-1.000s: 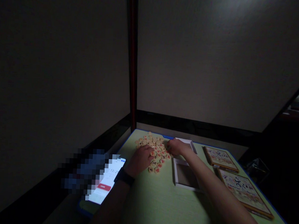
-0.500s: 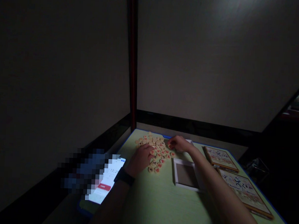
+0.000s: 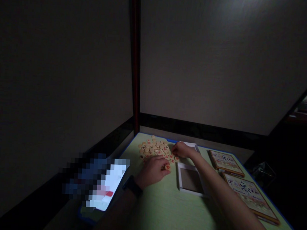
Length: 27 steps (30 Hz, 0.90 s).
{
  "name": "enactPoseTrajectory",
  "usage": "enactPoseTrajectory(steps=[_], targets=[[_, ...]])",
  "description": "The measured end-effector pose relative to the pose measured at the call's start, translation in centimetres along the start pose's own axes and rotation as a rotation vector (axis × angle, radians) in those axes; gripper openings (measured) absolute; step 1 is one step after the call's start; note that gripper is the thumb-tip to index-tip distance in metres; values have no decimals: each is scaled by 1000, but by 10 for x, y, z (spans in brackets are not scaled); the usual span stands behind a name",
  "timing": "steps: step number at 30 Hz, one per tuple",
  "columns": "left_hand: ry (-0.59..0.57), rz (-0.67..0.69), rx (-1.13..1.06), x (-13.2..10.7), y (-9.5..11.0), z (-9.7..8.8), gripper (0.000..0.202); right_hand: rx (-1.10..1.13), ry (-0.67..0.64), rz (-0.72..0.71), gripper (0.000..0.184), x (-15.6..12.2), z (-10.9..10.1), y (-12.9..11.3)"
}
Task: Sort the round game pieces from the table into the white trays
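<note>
Xiangqi pieces (image 3: 154, 148), round and pale with red or dark characters, lie heaped just below the centre of the frame, many blank side up. At the heap's lower edge, the left hand (image 3: 153, 169) has a narrow grip on one red-marked piece (image 3: 168, 167), pinched between thumb and fingers, its character facing the camera; holding it by the rim probably keeps that mark readable. The right hand (image 3: 181, 149) reaches the heap's right edge, fingers curled together; whether its grip holds a piece I cannot tell, as the knuckles hide it.

Just right of the heap sit a near tray (image 3: 180, 180) and, partly behind the right hand, a far tray (image 3: 195, 146), perhaps set there to be within easy reach. Toward the right of the green bench (image 3: 154, 213), two printed xiangqi boxes (image 3: 251, 197) lie flat. A lit phone (image 3: 116, 179) rests lower left, beside the left wrist's dark watch (image 3: 133, 187).
</note>
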State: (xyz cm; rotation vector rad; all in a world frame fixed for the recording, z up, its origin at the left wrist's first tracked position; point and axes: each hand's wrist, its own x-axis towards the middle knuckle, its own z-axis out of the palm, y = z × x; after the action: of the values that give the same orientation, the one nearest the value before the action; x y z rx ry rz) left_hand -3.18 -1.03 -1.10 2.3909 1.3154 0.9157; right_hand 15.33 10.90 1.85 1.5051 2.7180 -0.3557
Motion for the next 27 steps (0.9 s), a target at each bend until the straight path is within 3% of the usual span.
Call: enactPoseTrajectory(steps=[8, 14, 17, 21, 24, 27], targets=[[9, 18, 228, -3, 14, 21, 19, -73, 26, 13, 26, -1, 2, -5], [-12, 1, 263, -3, 8, 25, 23, -35, 160, -30, 48, -2, -2, -15], [-8, 14, 238, -1, 5, 23, 26, 0, 184, -72, 48, -3, -2, -24], [87, -46, 112, 6, -4, 4, 27, 21, 222, -109, 40, -1, -1, -33], [287, -233, 171, 9, -19, -21, 14, 15, 262, -129, 35, 3, 0, -43], [310, -483, 351, 4, -37, -42, 26, 5, 258, -208, 36, 11, 1, -63]])
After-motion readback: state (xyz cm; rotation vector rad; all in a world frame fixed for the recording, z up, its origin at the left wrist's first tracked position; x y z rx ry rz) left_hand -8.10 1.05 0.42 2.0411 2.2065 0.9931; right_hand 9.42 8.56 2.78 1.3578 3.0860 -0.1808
